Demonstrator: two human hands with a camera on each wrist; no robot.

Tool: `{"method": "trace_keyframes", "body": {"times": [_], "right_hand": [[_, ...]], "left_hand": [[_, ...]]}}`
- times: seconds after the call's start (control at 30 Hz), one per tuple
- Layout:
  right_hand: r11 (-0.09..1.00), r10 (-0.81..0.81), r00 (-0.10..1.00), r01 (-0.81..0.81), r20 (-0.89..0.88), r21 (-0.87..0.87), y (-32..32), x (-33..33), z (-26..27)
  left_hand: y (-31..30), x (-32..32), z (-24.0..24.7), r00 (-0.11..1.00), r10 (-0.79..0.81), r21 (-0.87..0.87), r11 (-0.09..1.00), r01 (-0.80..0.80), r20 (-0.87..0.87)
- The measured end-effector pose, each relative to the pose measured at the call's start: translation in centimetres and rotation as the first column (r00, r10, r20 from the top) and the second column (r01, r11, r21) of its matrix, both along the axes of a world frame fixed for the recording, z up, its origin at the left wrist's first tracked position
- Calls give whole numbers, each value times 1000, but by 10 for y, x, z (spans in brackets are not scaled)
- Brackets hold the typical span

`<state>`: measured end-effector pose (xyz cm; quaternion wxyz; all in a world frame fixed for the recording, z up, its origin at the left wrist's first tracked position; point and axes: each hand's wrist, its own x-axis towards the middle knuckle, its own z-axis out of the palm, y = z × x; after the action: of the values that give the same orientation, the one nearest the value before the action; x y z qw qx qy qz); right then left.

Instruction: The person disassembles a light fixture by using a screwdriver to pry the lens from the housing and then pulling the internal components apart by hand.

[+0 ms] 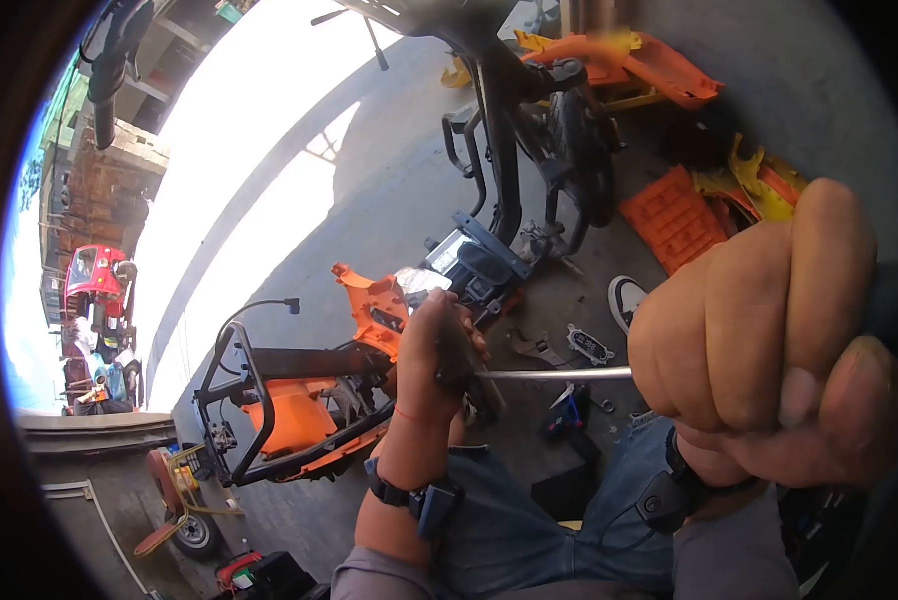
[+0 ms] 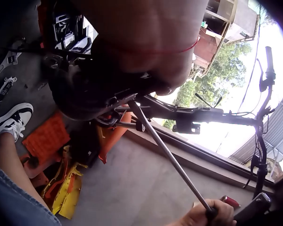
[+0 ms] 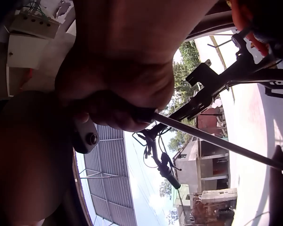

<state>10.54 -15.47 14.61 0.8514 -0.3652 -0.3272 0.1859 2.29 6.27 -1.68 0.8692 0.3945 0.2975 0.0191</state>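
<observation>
My right hand (image 1: 759, 345) is curled round the handle of a long screwdriver (image 1: 559, 375), the handle mostly hidden in the fist. Its bare metal shaft runs across to a black part (image 1: 457, 358), meeting it close to my left hand (image 1: 431, 345). The left hand grips this part, which looks dark and rounded in the left wrist view (image 2: 80, 96); its exact kind cannot be told. In the right wrist view the screwdriver shaft (image 3: 216, 140) slants down from the fist toward a dark shape at the right edge.
A stripped vehicle frame (image 1: 504, 150) with handlebars (image 2: 268, 75) stands ahead. Another frame with orange panels (image 1: 299, 410) lies at left. Orange and yellow panels (image 1: 674, 215) are on the floor at right, near a shoe (image 1: 624, 298), a wrench (image 1: 537, 347) and other small tools.
</observation>
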Motion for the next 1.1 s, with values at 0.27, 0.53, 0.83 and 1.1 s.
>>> {"method": "trace_keyframes", "body": {"times": [0.27,0.53,0.83,1.1], "right_hand": [[979,-187,974,175,126,102,7,4,-9],[981,-161,985,152,63,124,15,0,-2],[984,-135,990,130,36,119,-3,8,-7],[987,-115,993,114,3,111,0,8,-7]], "left_hand": [[13,7,14,914,309,28,945,-327,262],[11,3,17,894,296,17,947,-319,336],[14,3,14,895,278,-40,959,-282,349],[11,3,14,898,250,-29,966,-257,362]]}}
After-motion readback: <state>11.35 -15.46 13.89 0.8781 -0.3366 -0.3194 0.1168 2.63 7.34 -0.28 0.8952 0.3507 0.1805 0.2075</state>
